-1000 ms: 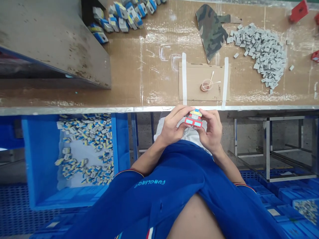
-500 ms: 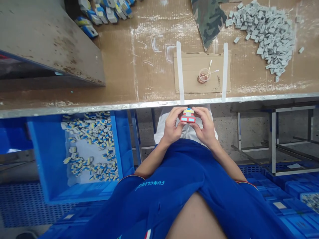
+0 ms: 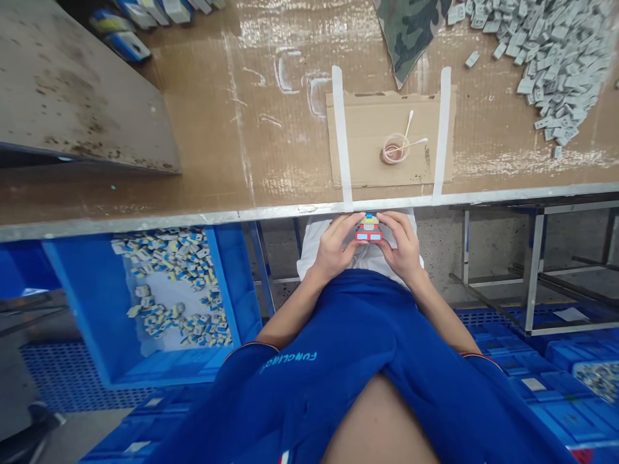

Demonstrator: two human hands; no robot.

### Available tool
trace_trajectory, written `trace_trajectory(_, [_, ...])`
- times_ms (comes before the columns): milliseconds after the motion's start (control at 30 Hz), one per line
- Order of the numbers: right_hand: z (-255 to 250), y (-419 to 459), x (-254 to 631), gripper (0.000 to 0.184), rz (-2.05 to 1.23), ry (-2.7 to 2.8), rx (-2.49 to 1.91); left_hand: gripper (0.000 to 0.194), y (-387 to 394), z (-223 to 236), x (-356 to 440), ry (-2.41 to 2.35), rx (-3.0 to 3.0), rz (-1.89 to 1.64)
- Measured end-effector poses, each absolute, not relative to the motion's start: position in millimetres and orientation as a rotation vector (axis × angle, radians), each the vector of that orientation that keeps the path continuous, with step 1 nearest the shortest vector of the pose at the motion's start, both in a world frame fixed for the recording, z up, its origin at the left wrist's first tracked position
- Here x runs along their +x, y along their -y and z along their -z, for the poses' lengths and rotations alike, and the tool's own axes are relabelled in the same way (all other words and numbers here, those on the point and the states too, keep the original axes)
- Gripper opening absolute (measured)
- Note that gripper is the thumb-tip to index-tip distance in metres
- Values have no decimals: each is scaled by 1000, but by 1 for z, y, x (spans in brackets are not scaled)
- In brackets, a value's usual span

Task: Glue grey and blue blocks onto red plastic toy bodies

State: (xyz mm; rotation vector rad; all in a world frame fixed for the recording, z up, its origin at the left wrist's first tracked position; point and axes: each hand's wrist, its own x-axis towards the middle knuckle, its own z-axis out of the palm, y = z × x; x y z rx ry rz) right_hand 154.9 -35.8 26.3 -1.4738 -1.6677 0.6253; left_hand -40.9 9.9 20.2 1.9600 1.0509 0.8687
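Red-and-blue block [image 3: 369, 231], its sides hidden, gripped by left hand [image 3: 335, 246] and right hand [image 3: 402, 245] fingers.

Blue plastic crate [image 3: 94, 316] of small blue-yellow pieces [image 3: 167, 258] under bench edge; on cardboard-covered bench [image 3: 271, 129]: grey block pile [image 3: 561, 84], camouflage cloth [image 3: 409, 32], taped cardboard pad [image 3: 362, 135], clear cup [image 3: 395, 149], cotton swabs [image 3: 409, 124].

A cardboard sheet [image 3: 360, 138] is taped near the front edge of the surface [image 3: 203, 129], with a cup [image 3: 394, 149] set on it; camouflage cloth [image 3: 409, 29] and grey pieces [image 3: 556, 71] are spread toward the back right, blue-and-yellow pieces [image 3: 128, 46] at back left.
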Motion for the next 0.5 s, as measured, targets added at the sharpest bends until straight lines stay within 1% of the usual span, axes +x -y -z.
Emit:
trace_trajectory(167, [-27, 36, 160, 37, -582, 1704, -1506, 45, -7, -20, -36, -1061, 1945, -888])
trace_trajectory(333, [-27, 36, 156, 42, -530, 1657, -1441, 44, -7, -18, -32, -1042, 1944, -961])
trace_trajectory(500, [-29, 37, 153, 38, -501, 1664, -1508, 48, -7, -15, -31, -1025, 1939, -1021])
